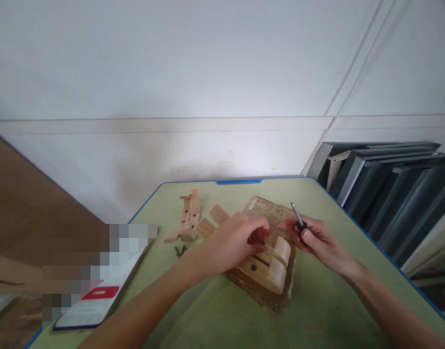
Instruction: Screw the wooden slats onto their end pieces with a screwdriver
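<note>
The green desk (pixel 324 317) leaves room between the right hand (pixel 319 237) and the blue edge (pixel 353 221). A brown board (pixel 268 204) carries the wooden piece (pixel 261 275) under the curled left hand (pixel 239 240), whose grip is unclear; the right grasps a screwdriver (pixel 301 225). Slim dark pieces (pixel 182 250) lie farther left.

The left forearm (pixel 153 298), entering at 7 o'clock, is extended toward 2; the left hand (pixel 230 245) is held back upward, fingers curled. The right forearm (pixel 380 293) is angled toward 10 o'clock, the right hand (pixel 320 237) being closed, thumb pressed inward.
</note>
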A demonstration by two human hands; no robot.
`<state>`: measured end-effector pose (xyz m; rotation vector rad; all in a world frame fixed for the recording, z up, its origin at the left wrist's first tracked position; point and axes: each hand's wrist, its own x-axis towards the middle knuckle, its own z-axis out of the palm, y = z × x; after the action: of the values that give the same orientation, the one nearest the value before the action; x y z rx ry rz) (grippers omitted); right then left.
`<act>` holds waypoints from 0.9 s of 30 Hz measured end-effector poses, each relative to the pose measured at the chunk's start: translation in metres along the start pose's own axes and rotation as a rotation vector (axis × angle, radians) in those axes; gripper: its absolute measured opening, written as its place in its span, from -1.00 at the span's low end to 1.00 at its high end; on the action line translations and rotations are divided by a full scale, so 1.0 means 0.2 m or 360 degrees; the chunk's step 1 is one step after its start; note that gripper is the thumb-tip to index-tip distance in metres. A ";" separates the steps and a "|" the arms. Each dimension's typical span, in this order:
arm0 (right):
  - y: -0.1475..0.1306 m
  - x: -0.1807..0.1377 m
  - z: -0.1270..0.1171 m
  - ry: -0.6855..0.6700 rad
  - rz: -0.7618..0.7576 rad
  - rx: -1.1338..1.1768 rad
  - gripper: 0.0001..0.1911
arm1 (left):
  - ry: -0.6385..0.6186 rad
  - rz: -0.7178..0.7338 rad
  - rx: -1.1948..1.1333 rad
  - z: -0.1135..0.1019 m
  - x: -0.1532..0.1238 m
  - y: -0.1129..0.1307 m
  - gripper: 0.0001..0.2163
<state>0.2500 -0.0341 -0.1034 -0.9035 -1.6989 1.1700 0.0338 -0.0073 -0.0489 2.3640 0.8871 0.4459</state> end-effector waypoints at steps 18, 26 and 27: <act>-0.39 0.26 -0.05 0.0137 -0.0517 0.0261 -0.79 | 0.0222 -0.0157 -0.0196 0.05 -0.06 -0.04 -0.64; -0.36 0.30 0.03 -0.0107 -0.0577 0.0078 -0.76 | 0.0231 -0.0128 -0.0238 0.05 -0.06 -0.04 -0.69; -0.36 0.30 0.03 -0.0119 -0.0577 0.0065 -0.75 | 0.0225 -0.0127 -0.0242 0.04 -0.05 -0.04 -0.69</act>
<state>0.2153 -0.0044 -0.0209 -0.5031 -1.8004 0.9976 0.0266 -0.0136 -0.0616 2.1720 0.9725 0.6317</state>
